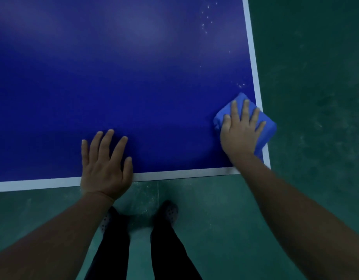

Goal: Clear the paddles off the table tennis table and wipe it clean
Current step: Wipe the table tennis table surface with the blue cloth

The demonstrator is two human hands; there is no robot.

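Observation:
The dark blue table tennis table [118, 77] with a white border fills the upper left of the head view. My right hand [240, 128] presses flat, fingers straight, on a folded blue cloth [268, 128] at the table's near right corner; the cloth hangs slightly over the right edge. My left hand [105, 164] rests flat with spread fingers on the table at its near edge. Small white water droplets [206, 21] speckle the surface near the right edge, above the cloth. No paddles are in view.
Green floor [316, 77] lies to the right of the table and below its near edge. My legs in dark trousers and dark shoes [170, 213] stand on the floor just in front of the table.

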